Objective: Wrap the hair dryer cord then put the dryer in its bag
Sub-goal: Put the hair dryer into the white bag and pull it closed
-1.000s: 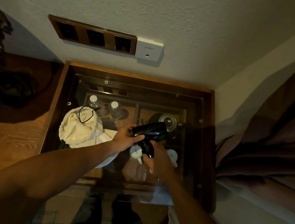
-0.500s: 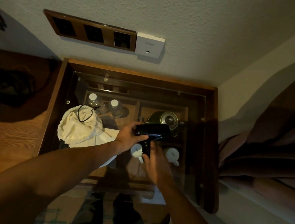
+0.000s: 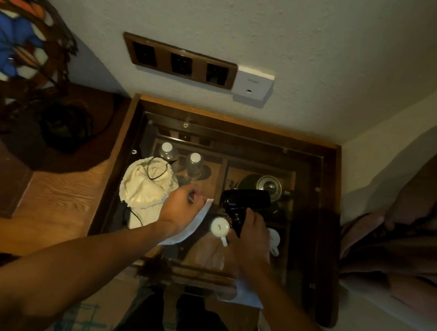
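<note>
My right hand grips the handle of the black hair dryer and holds it above the glass tabletop, barrel pointing right. The cord is too dark to make out. The cream drawstring bag lies on the left of the glass with its mouth and black string toward the wall. My left hand hovers between bag and dryer, off the dryer, with its fingers curled over a white sheet. A small glint shows at its fingertips; I cannot tell whether it holds anything.
The wood-framed glass table shows two bottles, a kettle and white cups on the shelf below. A stained-glass lamp stands left, wall sockets behind, a curtain right.
My left hand has let go of the dryer's barrel and moved left toward the bag. My right hand still holds the handle. The view has shifted, bringing the lamp into sight.
</note>
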